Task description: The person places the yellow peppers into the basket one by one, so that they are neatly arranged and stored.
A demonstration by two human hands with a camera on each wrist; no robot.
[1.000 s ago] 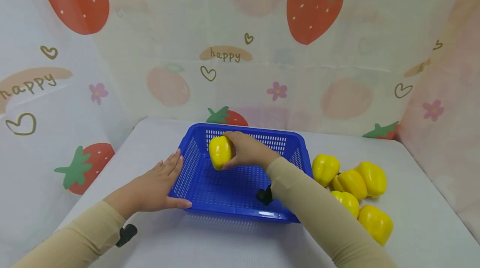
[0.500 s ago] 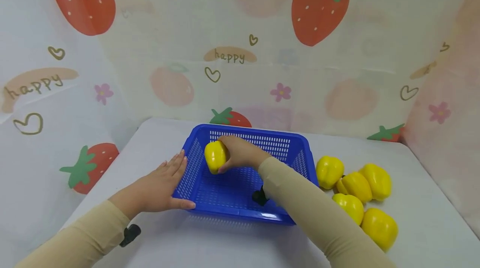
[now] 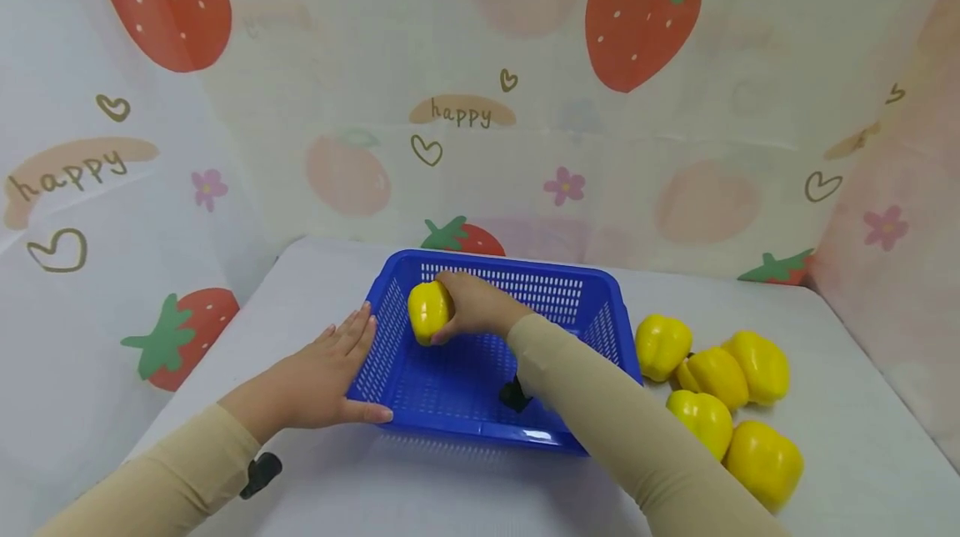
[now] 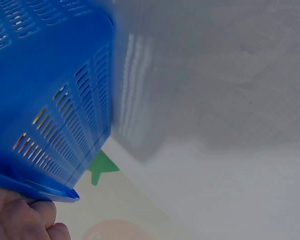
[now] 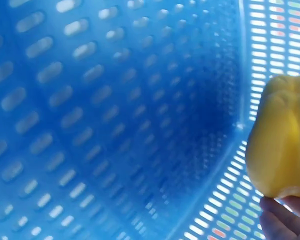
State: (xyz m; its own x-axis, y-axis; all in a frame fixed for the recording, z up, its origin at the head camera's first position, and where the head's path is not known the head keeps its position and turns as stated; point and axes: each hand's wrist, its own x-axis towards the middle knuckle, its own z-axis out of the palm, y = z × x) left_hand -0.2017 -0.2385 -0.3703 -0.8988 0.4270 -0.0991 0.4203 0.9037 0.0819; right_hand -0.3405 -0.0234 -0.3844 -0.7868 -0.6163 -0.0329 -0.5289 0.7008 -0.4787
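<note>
Inside the blue plastic basket [image 3: 480, 429], toward its back left corner, my right hand [image 3: 476, 303] grips a yellow bell pepper [image 3: 429, 313] between thumb and fingers. The right wrist view shows this pepper [image 5: 282, 137] in front of the slotted basket walls, with fingertips [image 5: 282, 220] at its lower end. My left hand [image 3: 322, 374] rests on the basket's left rim, fingers straight and thumb at the front corner. In the left wrist view, curled-looking knuckles [image 4: 25, 217] show just under the basket rim [image 4: 35, 187].
Several yellow bell peppers [image 3: 716, 378] lie in a loose group on the white table [image 3: 360, 487], right of the basket. A strawberry-print cloth [image 3: 480, 170] hangs behind and at both sides. Black wrist devices [image 3: 260, 474] sit on both sleeves.
The right hand has carried the pepper a little leftward within the basket, toward its left wall. The left hand keeps its place on the rim. The head view has shifted slightly.
</note>
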